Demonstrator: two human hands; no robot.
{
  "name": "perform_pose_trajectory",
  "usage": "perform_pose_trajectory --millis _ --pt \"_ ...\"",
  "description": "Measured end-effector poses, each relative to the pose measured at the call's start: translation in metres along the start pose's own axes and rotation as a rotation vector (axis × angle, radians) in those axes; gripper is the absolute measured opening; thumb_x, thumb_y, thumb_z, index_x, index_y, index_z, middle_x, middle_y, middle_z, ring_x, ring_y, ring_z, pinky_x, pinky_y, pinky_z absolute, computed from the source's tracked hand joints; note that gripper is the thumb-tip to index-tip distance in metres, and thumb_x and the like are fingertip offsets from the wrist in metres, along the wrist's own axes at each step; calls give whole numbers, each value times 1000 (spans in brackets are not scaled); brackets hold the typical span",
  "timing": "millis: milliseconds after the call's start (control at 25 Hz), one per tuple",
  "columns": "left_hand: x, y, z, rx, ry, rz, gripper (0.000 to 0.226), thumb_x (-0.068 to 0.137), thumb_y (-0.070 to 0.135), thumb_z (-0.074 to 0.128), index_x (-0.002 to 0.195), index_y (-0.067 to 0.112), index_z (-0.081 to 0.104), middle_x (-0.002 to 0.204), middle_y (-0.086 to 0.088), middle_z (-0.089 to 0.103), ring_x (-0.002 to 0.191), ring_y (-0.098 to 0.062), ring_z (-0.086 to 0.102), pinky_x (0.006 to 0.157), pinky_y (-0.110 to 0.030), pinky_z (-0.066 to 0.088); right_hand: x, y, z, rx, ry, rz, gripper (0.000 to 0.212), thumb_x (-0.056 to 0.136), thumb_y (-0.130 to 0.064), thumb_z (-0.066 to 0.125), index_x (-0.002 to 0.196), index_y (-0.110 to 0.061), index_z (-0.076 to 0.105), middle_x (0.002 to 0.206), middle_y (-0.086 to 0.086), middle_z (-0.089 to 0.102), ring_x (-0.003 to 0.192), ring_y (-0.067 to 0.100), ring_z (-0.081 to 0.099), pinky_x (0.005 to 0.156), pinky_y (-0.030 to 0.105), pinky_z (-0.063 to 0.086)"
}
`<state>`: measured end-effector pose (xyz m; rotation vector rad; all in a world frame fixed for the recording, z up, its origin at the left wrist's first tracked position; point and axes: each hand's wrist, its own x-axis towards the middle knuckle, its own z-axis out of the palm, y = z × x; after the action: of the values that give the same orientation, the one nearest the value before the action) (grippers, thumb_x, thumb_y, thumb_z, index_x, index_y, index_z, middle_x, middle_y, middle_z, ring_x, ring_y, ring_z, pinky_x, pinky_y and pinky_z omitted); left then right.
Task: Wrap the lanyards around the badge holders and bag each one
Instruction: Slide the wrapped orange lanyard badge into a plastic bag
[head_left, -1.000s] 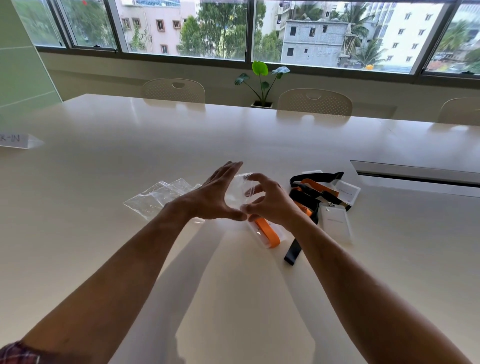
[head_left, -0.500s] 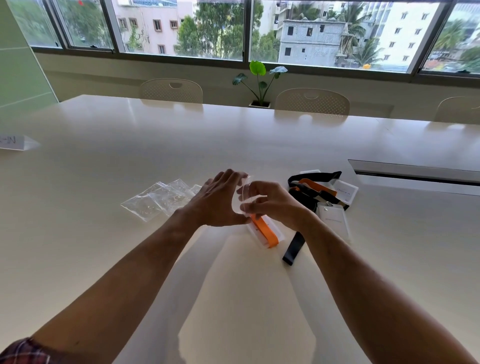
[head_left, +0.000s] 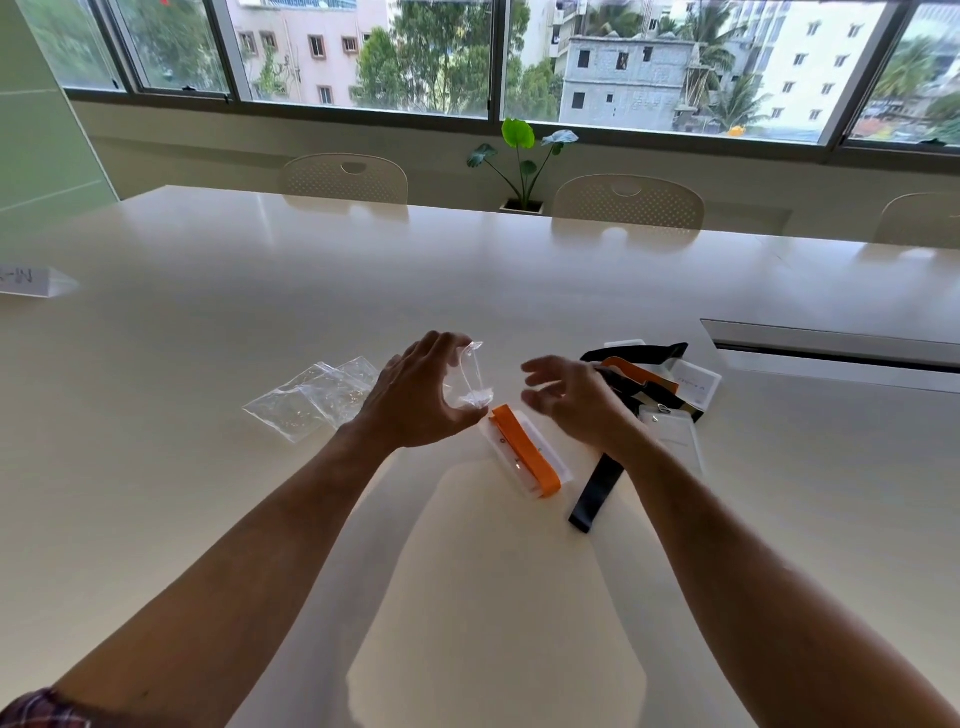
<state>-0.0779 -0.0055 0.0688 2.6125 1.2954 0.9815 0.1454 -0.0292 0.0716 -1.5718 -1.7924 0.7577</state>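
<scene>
Pinched in my left hand (head_left: 415, 402), a small clear bag (head_left: 467, 382) stands up off the table at the middle of the frame, fingers curled round its left side. My right hand (head_left: 576, 400) hovers just right of it, fingers loosely spread and holding nothing. Directly below the bag, between my wrists, a badge holder (head_left: 519, 457) lies flat with an orange lanyard (head_left: 527, 449) wound along it. Right of my right hand sits a heap of more holders and lanyards (head_left: 654, 384), orange and black tangled together, with one black strap (head_left: 597, 491) trailing down toward the lower right. Left of my left hand lie spare clear bags (head_left: 311, 400), overlapping. All of it rests on a large, glossy cream table (head_left: 208, 322) with a long slot (head_left: 831, 348) at the right edge and a folded card (head_left: 31, 280) at far left. Pale chairs (head_left: 345, 179) line the far side, a potted plant (head_left: 522, 156) stands by a wide window (head_left: 363, 52) across the top, with buildings and trees outside
</scene>
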Motion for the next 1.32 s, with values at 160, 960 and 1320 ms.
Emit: perform_pose_trajectory --millis 160,960,1320 --pt "0 -4 0 22 -39 -51 75 67 51 76 127 18 46 110 1 53 95 -20 57 81 -38 45 5 4 10 -283 -303 160 59 92 -37 64 144 -19 43 137 5 54 121 21 54 102 36 47" --pt "-3 -4 1 58 -48 -95 75 69 51 76 129 21 42 110 2 52 96 -20 55 82 -34 33 6 2 0 265 -259 287 54 77 -6 79 119 -30 56 115 7 56 103 26 61 85 39 58" --pt "-4 3 7 84 -82 -187 81 67 57 69 135 27 35 119 0 51 112 -25 51 92 -44 38 6 -9 -25 823 263 302 39 76 6 75 98 -22 60 101 8 65 97 29 67 82 46 60"
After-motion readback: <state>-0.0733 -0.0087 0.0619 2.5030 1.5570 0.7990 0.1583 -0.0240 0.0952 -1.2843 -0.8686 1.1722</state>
